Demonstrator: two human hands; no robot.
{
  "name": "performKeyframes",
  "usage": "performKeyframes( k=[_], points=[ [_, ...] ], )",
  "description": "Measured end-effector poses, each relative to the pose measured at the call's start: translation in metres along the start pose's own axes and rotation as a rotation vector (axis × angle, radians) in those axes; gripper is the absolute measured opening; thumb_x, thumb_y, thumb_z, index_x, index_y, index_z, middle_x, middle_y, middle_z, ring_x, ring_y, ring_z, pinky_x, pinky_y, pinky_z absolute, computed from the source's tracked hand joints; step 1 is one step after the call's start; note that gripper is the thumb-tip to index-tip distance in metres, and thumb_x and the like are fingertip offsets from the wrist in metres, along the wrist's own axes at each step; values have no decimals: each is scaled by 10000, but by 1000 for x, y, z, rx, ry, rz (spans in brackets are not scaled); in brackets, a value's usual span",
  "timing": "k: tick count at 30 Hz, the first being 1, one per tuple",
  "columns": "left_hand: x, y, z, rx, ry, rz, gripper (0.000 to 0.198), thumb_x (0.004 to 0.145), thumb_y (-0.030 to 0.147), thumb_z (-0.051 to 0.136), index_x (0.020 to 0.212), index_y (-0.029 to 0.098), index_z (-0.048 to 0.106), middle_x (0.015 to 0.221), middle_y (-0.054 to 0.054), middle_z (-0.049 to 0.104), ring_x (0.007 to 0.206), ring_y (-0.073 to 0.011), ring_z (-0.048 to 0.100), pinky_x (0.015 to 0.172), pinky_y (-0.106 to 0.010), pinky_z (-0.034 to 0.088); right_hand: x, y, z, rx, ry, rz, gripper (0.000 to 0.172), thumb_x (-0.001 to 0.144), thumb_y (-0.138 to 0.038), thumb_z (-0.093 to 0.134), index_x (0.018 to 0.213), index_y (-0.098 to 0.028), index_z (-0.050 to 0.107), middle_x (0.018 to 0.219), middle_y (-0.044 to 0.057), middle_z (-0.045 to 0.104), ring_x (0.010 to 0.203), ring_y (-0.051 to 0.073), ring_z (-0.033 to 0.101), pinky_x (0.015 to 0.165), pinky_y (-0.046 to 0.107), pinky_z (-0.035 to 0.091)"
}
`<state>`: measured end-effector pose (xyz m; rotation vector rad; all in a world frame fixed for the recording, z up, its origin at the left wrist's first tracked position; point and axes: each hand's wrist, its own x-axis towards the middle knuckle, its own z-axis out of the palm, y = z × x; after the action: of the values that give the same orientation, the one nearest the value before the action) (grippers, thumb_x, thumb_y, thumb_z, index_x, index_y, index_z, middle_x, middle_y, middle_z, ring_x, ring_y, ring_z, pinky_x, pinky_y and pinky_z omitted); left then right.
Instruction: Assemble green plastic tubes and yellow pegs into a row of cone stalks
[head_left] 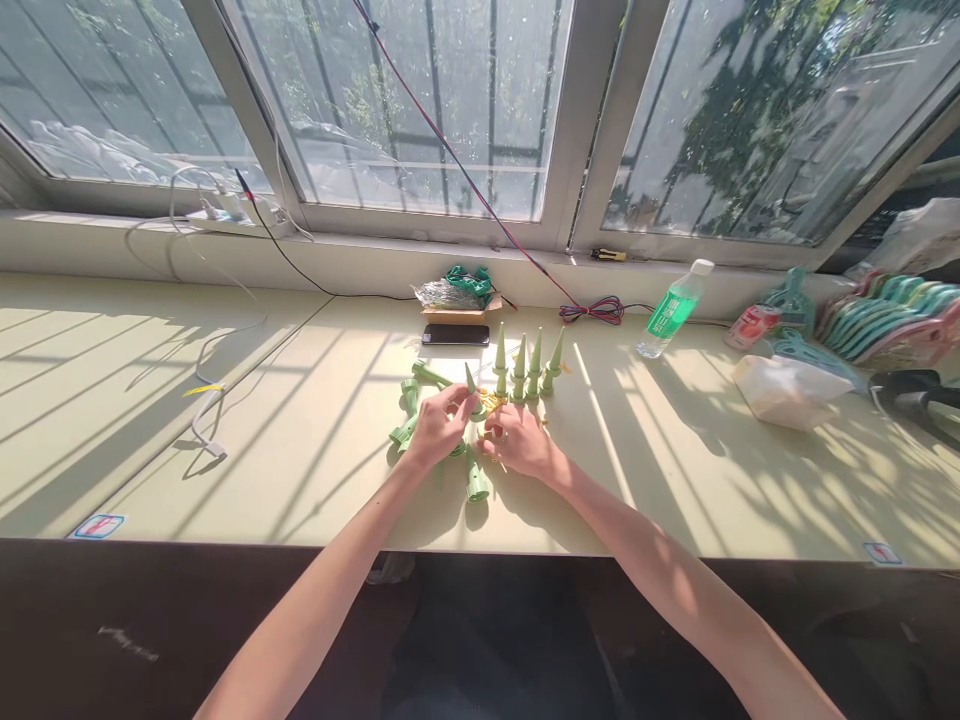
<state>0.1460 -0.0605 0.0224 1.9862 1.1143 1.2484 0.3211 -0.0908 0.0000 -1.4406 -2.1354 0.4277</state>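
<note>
My left hand is closed on a green cone-shaped watering spike, its point turned upward. Just to the right, my right hand has its fingers pinched low by the same spike; whatever lies between its fingertips is too small to make out. Small yellow pieces lie in a pile between and beyond my hands. Several finished-looking green spikes stand upright in a group behind my right hand. Loose green tubular parts lie left of my left hand, and another green tube lies in front.
A black phone lies before a small box holding plastic wrap and green material. Farther right are a green-labelled bottle, a red can, a white bag and hangers. A white cable trails at left.
</note>
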Motion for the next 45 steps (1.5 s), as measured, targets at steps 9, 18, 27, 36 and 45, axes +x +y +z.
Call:
performKeyframes(
  k=[9, 18, 27, 36, 45],
  points=[
    [-1, 3, 0, -33, -31, 16, 290, 923, 426, 595, 1042, 177, 684, 958, -69, 739, 799, -181, 685, 698, -287, 582, 0, 2, -7, -23, 43, -18, 85, 873, -235, 623, 816, -186, 662, 816, 34, 660, 764, 166, 600, 694, 262, 447],
    [-1, 2, 0, -93, -67, -23, 300, 931, 460, 585, 1001, 181, 669, 912, -63, 722, 829, -195, 696, 710, -291, 582, 2, 4, -8, -57, 113, -44, 231, 896, -172, 540, 669, -196, 576, 743, 56, 628, 718, 189, 577, 670, 288, 423],
    [1, 4, -1, -75, -76, 28, 281, 942, 439, 574, 943, 175, 669, 916, -60, 620, 761, -150, 601, 683, -260, 549, 2, 6, -7, -57, 114, -32, 181, 893, -152, 514, 762, -182, 636, 788, 66, 654, 759, 195, 595, 675, 283, 416],
    [0, 0, 0, -139, -74, -8, 255, 919, 395, 601, 1037, 180, 672, 1012, -80, 686, 802, -160, 636, 767, -309, 586, -1, 5, -13, 56, 160, 6, 226, 918, -194, 459, 734, -195, 589, 651, 10, 580, 577, 142, 504, 579, 265, 366],
    [0, 2, 1, -168, -57, -10, 252, 895, 351, 623, 1066, 174, 673, 981, -83, 718, 825, -176, 676, 801, -340, 606, 1, 9, -13, 157, 226, -10, 253, 944, -277, 402, 771, -211, 574, 613, -2, 539, 548, 141, 482, 561, 265, 387]
  ],
)
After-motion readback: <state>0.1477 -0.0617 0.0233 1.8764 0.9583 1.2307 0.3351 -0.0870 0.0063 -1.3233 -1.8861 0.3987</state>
